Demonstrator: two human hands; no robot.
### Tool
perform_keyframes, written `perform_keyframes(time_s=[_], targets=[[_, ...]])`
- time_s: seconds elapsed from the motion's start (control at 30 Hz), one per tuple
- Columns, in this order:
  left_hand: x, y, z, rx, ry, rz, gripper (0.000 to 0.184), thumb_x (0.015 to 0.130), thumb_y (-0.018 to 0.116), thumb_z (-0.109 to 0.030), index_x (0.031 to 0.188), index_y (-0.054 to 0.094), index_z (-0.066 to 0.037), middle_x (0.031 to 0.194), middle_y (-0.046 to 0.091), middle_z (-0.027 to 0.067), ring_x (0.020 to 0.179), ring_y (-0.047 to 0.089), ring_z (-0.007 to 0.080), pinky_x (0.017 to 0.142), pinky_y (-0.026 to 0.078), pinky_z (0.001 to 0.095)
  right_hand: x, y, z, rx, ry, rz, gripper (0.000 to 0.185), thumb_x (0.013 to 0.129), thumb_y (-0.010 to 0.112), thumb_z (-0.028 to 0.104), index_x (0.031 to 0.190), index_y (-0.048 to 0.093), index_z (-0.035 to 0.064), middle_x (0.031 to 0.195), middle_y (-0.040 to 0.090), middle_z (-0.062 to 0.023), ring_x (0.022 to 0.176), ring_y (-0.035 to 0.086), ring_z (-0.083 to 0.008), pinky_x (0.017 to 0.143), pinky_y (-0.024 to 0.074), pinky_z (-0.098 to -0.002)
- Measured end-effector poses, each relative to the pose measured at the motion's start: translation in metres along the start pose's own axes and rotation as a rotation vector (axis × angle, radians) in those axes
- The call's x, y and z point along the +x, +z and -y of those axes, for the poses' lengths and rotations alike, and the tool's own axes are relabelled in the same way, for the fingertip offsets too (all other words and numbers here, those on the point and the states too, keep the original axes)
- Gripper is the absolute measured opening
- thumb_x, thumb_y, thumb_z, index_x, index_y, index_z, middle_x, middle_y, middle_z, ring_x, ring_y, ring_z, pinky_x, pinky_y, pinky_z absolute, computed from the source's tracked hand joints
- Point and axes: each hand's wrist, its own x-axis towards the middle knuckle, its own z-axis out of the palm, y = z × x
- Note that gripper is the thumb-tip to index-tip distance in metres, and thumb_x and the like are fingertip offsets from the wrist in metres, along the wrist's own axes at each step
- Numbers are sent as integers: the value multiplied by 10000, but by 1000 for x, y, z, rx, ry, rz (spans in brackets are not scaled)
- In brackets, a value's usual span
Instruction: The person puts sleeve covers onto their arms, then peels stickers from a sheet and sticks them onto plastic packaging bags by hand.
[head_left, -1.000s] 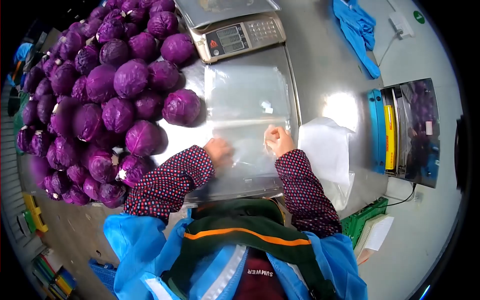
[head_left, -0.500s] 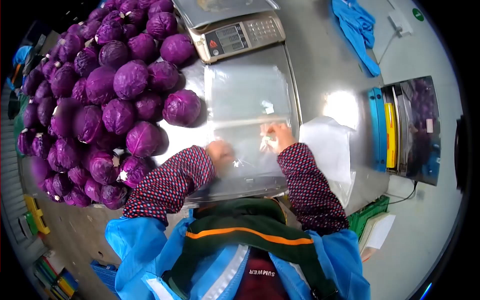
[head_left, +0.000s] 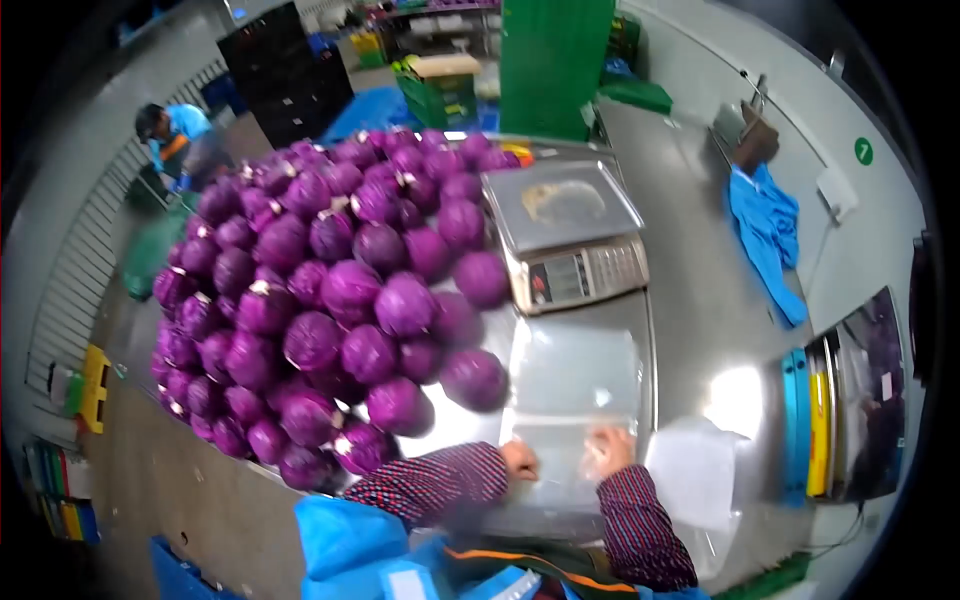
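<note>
A stack of clear plastic bags (head_left: 575, 375) lies flat on the metal table in front of the scale. My left hand (head_left: 519, 460) rests at the lower left part of the bags, fingers curled; whatever it may grip is too small to make out. Over the right side of the bags, my right hand (head_left: 610, 450) has its fingers pinched on a bit of clear plastic. The big pile of purple cabbages (head_left: 350, 290) lies to the left of the bags. Behind them stands the weighing scale (head_left: 560, 215) with a bare, stained plate.
White sheets (head_left: 692, 475) lie right of the bags. Farther right are a blue folder (head_left: 795, 425) and a blue garment (head_left: 765, 225) at the wall. A co-worker (head_left: 180, 140) bends at the far left. Green crates (head_left: 440, 95) and black stacked crates (head_left: 285, 75) stand behind the pile.
The view has tilted up and shifted, bringing the room behind the table and a co-worker into sight. My hands stay near the bags, the right one still pinching plastic.
</note>
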Motion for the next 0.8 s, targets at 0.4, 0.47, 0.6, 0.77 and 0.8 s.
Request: perform_keyframes(time_s=[0.4, 0.47, 0.6, 0.77, 0.8], targets=[[31, -49, -107, 485, -263, 92, 679, 752, 595, -450, 1314, 369, -143, 1392, 258, 173, 1285, 241, 357, 1035, 180, 521, -43, -39, 1, -17, 454, -148, 520, 681, 618, 121, 1157, 454, -9, 1143, 474, -212, 1118, 397, -363, 983, 285, -428], [1, -27, -73, 490, -181, 101, 749, 733, 582, -512, 1351, 316, -181, 1427, 186, 165, 1314, 163, 372, 1051, 140, 522, -49, -25, -2, -56, 513, 40, 534, 674, 624, 135, 1156, 449, -15, 1157, 466, -208, 1121, 390, -367, 989, 275, -433], [13, -35, -75, 589, -235, 194, 803, 710, 550, -598, 1354, 317, -179, 1418, 198, 179, 1315, 161, 383, 1049, 143, 525, -65, -38, 18, 71, 393, -164, 479, 690, 592, 80, 1143, 466, -6, 1136, 479, -197, 1101, 403, -356, 976, 289, -429], [152, -8, -112, 189, -108, -302, 790, 728, 635, -307, 1352, 236, -32, 1314, 349, 196, 1222, 344, 325, 996, 259, 462, -100, -84, 42, 349, 398, -378, 342, 749, 515, -15, 1091, 511, 3, 1054, 528, -162, 957, 502, -317, 850, 393, -389], [189, 11, -111, 191, -141, -315, 822, 720, 650, -279, 1363, 199, -33, 1308, 354, 197, 1221, 340, 333, 1001, 260, 442, -107, -86, 39, 414, 454, -364, 320, 765, 509, -17, 1084, 513, 0, 1039, 535, -159, 929, 520, -306, 824, 411, -380]])
